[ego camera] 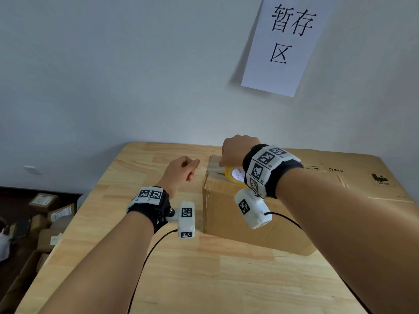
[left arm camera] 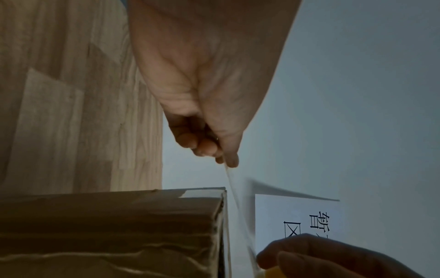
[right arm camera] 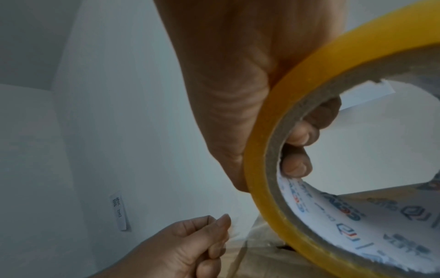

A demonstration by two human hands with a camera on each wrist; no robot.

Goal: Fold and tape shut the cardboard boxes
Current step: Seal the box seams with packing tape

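A cardboard box [ego camera: 244, 214] is sitting closed on the wooden desk [ego camera: 172, 279], near the wall. A roll of yellow tape [ego camera: 234, 174] is being held on the box's top by the right hand [ego camera: 238, 152], with fingers [right arm camera: 297, 150] curled through its core. A clear strip of tape [left arm camera: 234, 203] is being stretched from the roll past the box's left edge, its free end being pinched in the grip of the left hand [ego camera: 181, 172]. A paper sign [ego camera: 285, 41] is hanging on the wall above.
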